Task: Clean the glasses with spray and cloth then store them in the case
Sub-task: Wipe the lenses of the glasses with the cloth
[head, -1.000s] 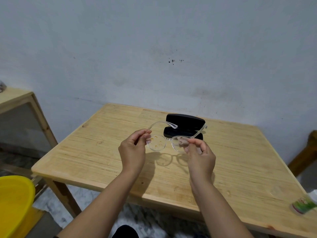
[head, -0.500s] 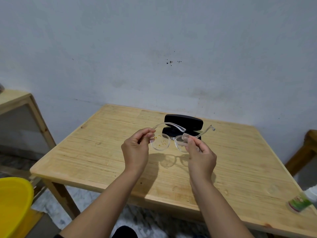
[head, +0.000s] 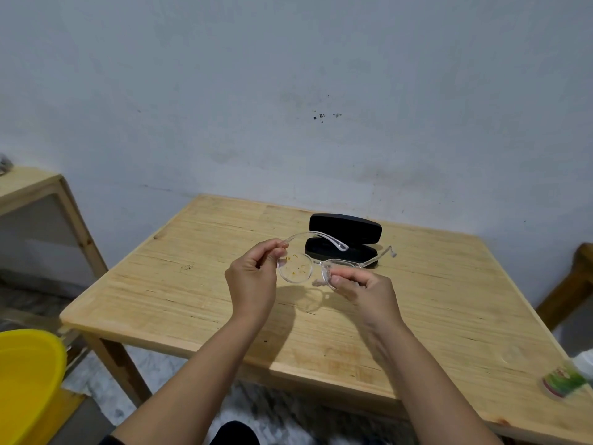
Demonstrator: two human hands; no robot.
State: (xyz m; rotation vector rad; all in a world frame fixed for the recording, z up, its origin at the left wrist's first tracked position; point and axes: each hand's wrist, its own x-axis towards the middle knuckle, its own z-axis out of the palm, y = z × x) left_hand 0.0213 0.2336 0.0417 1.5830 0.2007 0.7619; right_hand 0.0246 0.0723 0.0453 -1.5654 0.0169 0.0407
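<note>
A pale grey-blue plaster wall [head: 288,91], carrying a few small dark specks, is filling the upper half. A light wooden square table [head: 199,252] is standing against it. A wooden cabinet [head: 41,194] is sitting at left, above mottled grey stone flooring [head: 154,380].

Both my forearms extend forward and converge, bare to the lower frame edge. My left hand [head: 253,277] is raised, back toward me, fingers [head: 272,248] curled into a pinch at thumb and forefinger. My right hand [head: 365,292] sits slightly lower, fingers [head: 341,279] pointing left, closed in a pinch.
</note>
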